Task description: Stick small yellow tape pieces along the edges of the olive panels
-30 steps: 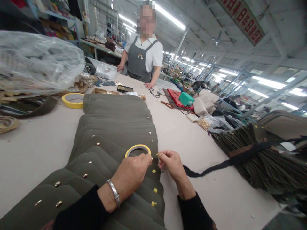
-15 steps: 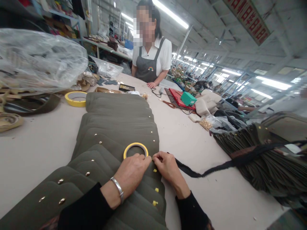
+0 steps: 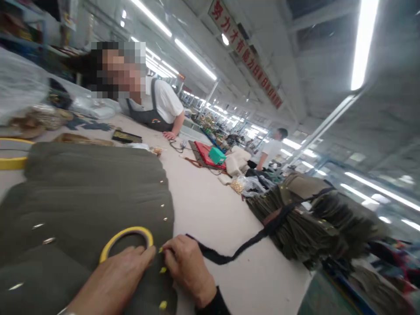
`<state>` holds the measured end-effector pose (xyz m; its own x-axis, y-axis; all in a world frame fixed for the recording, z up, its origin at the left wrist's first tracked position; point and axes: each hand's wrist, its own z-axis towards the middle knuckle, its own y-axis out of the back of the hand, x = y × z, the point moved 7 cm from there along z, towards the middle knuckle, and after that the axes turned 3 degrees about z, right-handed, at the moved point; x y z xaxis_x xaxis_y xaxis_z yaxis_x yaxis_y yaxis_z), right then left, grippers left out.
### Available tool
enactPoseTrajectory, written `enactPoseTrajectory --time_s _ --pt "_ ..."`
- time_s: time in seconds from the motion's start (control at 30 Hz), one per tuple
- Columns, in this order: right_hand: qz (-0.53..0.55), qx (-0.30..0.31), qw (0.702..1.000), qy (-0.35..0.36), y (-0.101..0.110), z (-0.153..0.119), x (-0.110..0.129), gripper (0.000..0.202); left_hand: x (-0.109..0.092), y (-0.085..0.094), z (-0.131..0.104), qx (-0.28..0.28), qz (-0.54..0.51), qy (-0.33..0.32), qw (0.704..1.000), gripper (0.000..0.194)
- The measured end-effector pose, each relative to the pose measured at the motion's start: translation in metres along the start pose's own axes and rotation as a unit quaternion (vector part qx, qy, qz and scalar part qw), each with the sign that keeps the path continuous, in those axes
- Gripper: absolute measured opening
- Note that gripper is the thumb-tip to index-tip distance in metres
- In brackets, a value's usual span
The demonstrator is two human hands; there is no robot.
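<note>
Overlapping dark olive fabric panels [image 3: 95, 188] lie fanned out in front of me, with shiny metal studs on them. My left hand [image 3: 114, 275] is closed on a roll of yellow tape [image 3: 110, 248], holding it above the panels. At their right edge, my right hand [image 3: 188, 264] pinches at a small piece of yellow tape [image 3: 160, 250]; its fingertips partly hide the spot. More yellow tape bits [image 3: 163, 305] stick along that edge, nearer to me. A narrow gap separates the two hands.
Another yellow tape roll [image 3: 13, 164] lies at the left. A black strip [image 3: 226, 260] runs to a bundle of olive pieces [image 3: 292, 218] on the right. Across the table [image 3: 200, 210] a co-worker [image 3: 160, 103] leans near a green box [image 3: 216, 155].
My view has swung right and tilted, so the table's contents appear farther left. Both hands stay by the panels' right edge, slightly farther apart, the left still holding the tape roll.
</note>
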<state>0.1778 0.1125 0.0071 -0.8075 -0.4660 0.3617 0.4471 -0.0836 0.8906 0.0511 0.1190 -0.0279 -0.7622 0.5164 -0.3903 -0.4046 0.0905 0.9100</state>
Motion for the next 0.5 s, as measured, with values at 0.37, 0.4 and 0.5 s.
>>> enactPoseTrajectory --time_s 0.37,0.4,0.5 --pt "0.009 0.048 0.999 0.006 -0.01 0.003 -0.003 0.019 -0.021 0.028 -0.003 0.063 0.058 0.019 0.996 0.028" --pt "-0.009 0.059 0.998 0.007 -0.012 0.004 -0.001 0.02 -0.021 0.029 -0.003 0.063 0.061 0.019 0.996 0.028" --pt "-0.039 0.088 0.995 -0.011 -0.018 0.009 0.0 0.023 -0.022 0.029 -0.003 0.073 0.07 0.025 0.995 0.029"
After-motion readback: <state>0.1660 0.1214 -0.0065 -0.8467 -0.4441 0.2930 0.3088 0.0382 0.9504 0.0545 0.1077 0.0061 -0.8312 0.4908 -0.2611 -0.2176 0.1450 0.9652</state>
